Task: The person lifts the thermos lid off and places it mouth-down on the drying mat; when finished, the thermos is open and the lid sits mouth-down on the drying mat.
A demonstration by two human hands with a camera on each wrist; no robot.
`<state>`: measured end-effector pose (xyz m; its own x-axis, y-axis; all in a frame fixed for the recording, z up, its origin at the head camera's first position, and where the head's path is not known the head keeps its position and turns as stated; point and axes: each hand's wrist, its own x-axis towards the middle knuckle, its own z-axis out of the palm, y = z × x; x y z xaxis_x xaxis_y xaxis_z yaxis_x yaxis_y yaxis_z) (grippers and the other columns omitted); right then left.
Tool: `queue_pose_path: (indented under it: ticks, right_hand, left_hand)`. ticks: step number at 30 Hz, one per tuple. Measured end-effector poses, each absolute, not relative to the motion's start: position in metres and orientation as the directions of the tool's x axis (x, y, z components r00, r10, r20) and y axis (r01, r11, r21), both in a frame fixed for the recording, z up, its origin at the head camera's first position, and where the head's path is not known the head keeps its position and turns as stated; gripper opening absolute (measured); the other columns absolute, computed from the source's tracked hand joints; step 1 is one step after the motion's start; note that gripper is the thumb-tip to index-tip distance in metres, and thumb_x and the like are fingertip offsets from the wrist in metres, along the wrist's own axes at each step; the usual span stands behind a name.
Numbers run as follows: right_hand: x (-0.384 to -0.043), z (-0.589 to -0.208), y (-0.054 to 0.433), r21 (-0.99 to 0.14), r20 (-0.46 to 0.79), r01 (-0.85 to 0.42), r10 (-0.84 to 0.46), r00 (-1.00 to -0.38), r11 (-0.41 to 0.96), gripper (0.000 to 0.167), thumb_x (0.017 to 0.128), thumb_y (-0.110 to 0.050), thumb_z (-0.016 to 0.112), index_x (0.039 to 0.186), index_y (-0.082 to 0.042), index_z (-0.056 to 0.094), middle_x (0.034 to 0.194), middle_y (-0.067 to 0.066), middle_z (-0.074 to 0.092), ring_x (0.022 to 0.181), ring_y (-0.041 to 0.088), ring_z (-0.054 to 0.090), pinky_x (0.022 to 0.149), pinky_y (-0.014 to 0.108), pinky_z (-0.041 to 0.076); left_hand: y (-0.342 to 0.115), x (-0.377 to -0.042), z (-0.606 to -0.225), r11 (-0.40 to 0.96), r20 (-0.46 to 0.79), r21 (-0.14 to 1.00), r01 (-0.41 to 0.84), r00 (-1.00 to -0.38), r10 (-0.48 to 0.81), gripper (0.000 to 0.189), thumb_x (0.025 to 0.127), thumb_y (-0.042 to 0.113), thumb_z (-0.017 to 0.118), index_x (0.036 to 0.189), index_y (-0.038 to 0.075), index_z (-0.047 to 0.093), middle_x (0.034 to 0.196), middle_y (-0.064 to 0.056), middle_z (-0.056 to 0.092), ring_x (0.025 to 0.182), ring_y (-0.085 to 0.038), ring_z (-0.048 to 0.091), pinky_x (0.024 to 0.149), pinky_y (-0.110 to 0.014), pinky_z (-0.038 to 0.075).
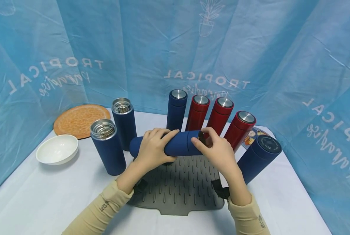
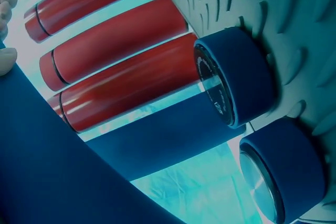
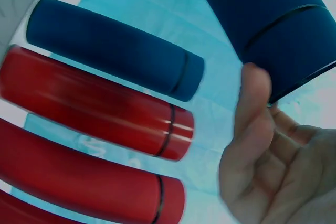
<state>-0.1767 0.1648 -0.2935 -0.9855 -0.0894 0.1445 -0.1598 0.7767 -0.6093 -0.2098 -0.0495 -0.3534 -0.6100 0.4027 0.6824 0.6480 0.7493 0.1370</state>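
A blue thermos [image 1: 179, 143] lies sideways in the air over the grey ridged mat [image 1: 177, 189], its lid end to the right. My left hand [image 1: 154, 145] grips it round the body. With curled fingers my right hand [image 1: 219, 148] holds the lid end; in the right wrist view its thumb side touches the lid [image 3: 294, 51]. The seam between lid and body shows as a thin line. Two loose blue lids, one dark-topped [image 2: 247, 77] and one silver-topped [image 2: 294, 171], lie on the mat in the left wrist view.
To the left stand two lidless blue thermoses [image 1: 108, 150], a white bowl [image 1: 57, 150] and a round orange-brown board [image 1: 81, 120]. Behind the mat are a capped blue thermos [image 1: 176, 112] and three red thermoses [image 1: 220, 114]. Another blue one [image 1: 258, 156] stands at right, near a patterned plate [image 1: 249, 138].
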Motion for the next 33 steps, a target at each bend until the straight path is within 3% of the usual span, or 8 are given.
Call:
queue_pose_path:
  ticks: [6, 12, 20, 25, 29, 31, 33]
  right_hand:
    - [-0.179, -0.310, 0.172, -0.756, 0.094, -0.175, -0.160, -0.983, 0.631, 0.052, 0.084, -0.046, 0.062, 0.126, -0.021, 0.046, 0.093, 0.009, 0.065, 0.071, 0.016, 0.062, 0.065, 0.030, 0.052]
    - [-0.185, -0.329, 0.180, -0.795, 0.206, -0.316, -0.259, -0.944, 0.518, 0.048, 0.082, -0.031, 0.067, 0.124, -0.018, 0.047, 0.095, 0.010, 0.063, 0.074, 0.016, 0.060, 0.067, 0.031, 0.051]
    - [-0.189, -0.335, 0.192, -0.583, 0.362, -0.584, -0.463, -0.809, 0.565, 0.064, 0.072, -0.023, 0.078, 0.128, -0.018, 0.050, 0.108, 0.004, 0.054, 0.090, 0.017, 0.050, 0.073, 0.034, 0.048]
    - [-0.188, -0.333, 0.197, -0.423, 0.398, -0.711, -0.590, -0.703, 0.561, 0.062, 0.068, -0.013, 0.081, 0.121, -0.020, 0.052, 0.126, 0.005, 0.047, 0.110, 0.021, 0.047, 0.082, 0.039, 0.051]
    - [-0.189, -0.335, 0.197, -0.262, 0.490, -0.796, -0.635, -0.597, 0.546, 0.071, 0.059, -0.003, 0.084, 0.120, -0.018, 0.051, 0.131, 0.008, 0.044, 0.118, 0.026, 0.042, 0.087, 0.044, 0.047]
    - [-0.188, -0.336, 0.196, -0.249, 0.508, -0.804, -0.634, -0.583, 0.540, 0.082, 0.057, -0.004, 0.086, 0.127, -0.016, 0.045, 0.135, 0.009, 0.040, 0.121, 0.027, 0.039, 0.090, 0.048, 0.044]
    - [-0.187, -0.337, 0.196, -0.310, 0.493, -0.777, -0.606, -0.624, 0.548, 0.093, 0.059, -0.012, 0.087, 0.137, -0.015, 0.036, 0.141, 0.010, 0.033, 0.126, 0.029, 0.035, 0.093, 0.052, 0.041]
  left_hand:
    - [-0.051, -0.212, -0.358, 0.733, 0.699, 0.058, 0.677, -0.552, 0.455, 0.081, 0.051, 0.039, 0.087, 0.124, 0.018, 0.059, 0.108, -0.007, 0.063, 0.098, -0.026, 0.059, 0.086, -0.045, 0.045]
    - [-0.052, -0.216, -0.363, 0.694, 0.710, 0.022, 0.719, -0.501, 0.496, 0.080, 0.050, 0.037, 0.088, 0.121, 0.015, 0.061, 0.105, -0.009, 0.064, 0.093, -0.027, 0.062, 0.082, -0.044, 0.049]
    - [-0.055, -0.213, -0.365, 0.673, 0.555, 0.176, 0.719, -0.637, 0.535, 0.084, 0.053, 0.038, 0.087, 0.127, 0.015, 0.056, 0.109, -0.007, 0.063, 0.095, -0.026, 0.061, 0.084, -0.046, 0.048]
    - [-0.057, -0.213, -0.363, 0.665, 0.519, 0.165, 0.729, -0.638, 0.570, 0.083, 0.055, 0.039, 0.085, 0.128, 0.016, 0.055, 0.108, -0.007, 0.063, 0.093, -0.025, 0.061, 0.082, -0.045, 0.049]
    - [-0.057, -0.213, -0.359, 0.666, 0.502, 0.147, 0.731, -0.635, 0.586, 0.082, 0.056, 0.040, 0.084, 0.128, 0.016, 0.055, 0.108, -0.008, 0.062, 0.093, -0.025, 0.061, 0.081, -0.044, 0.049]
    - [-0.057, -0.212, -0.358, 0.674, 0.497, 0.141, 0.726, -0.640, 0.586, 0.082, 0.056, 0.041, 0.084, 0.129, 0.016, 0.055, 0.108, -0.008, 0.062, 0.094, -0.025, 0.061, 0.082, -0.046, 0.049]
    - [-0.057, -0.211, -0.356, 0.679, 0.496, 0.134, 0.722, -0.642, 0.585, 0.082, 0.056, 0.041, 0.084, 0.129, 0.017, 0.055, 0.109, -0.008, 0.062, 0.095, -0.026, 0.060, 0.084, -0.047, 0.048]
